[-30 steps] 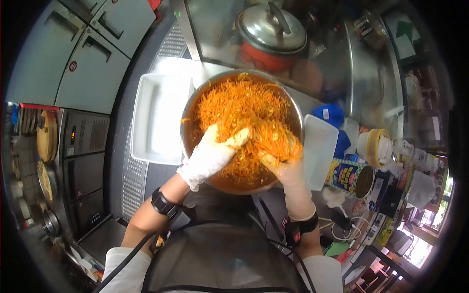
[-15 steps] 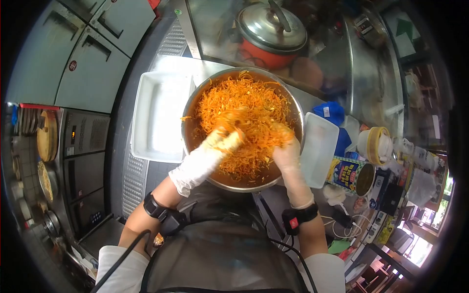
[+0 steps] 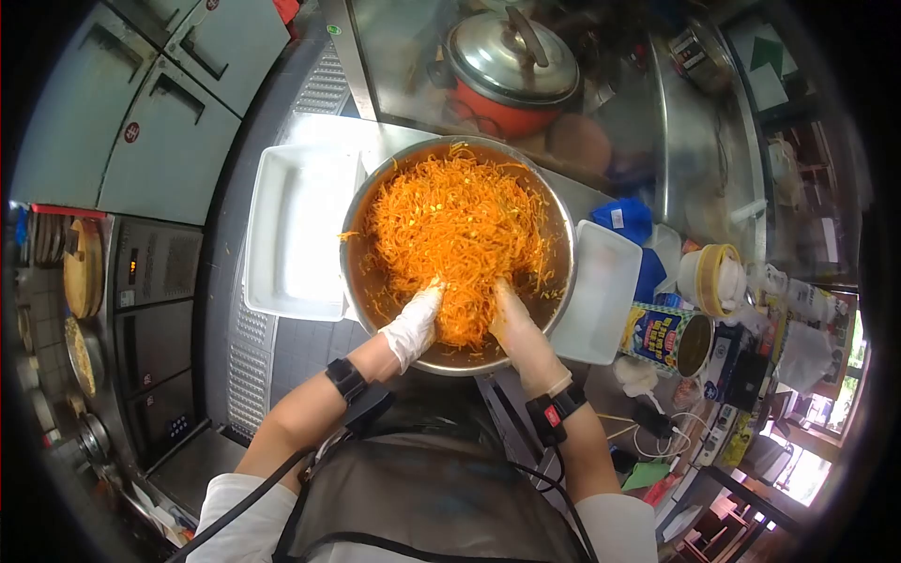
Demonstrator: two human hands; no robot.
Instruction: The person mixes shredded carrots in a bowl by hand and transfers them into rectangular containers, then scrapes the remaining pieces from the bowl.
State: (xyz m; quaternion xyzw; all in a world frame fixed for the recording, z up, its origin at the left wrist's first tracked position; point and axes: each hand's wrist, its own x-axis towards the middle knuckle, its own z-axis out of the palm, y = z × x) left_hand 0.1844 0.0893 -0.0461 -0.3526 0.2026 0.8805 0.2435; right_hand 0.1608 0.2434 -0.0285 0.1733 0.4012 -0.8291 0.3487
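A large round metal bowl (image 3: 565, 272) holds a heap of orange shreds that look like shredded carrot (image 3: 450, 220), flecked with small yellowish bits. My left hand (image 3: 422, 314), in a whitish disposable glove, is pushed into the near left part of the heap. On the near right, my right hand (image 3: 514, 324) reaches into it too, also gloved. A mound of shreds lies between the two hands. The fingers of both hands are buried, so their grip is hidden.
A white plastic tub (image 3: 258, 235) stands left of the bowl, and another pale tub (image 3: 601, 300) stands to its right. Beyond are a red pot with a metal lid (image 3: 511, 58), a printed tin (image 3: 652, 336) and a blue bag (image 3: 624, 220). Metal cabinets (image 3: 169, 141) line the left.
Both hands have come nearer to me and closer together, sinking into the shreds. The left hand, raised and blurred with shreds on its fingers before, is now down in the heap.
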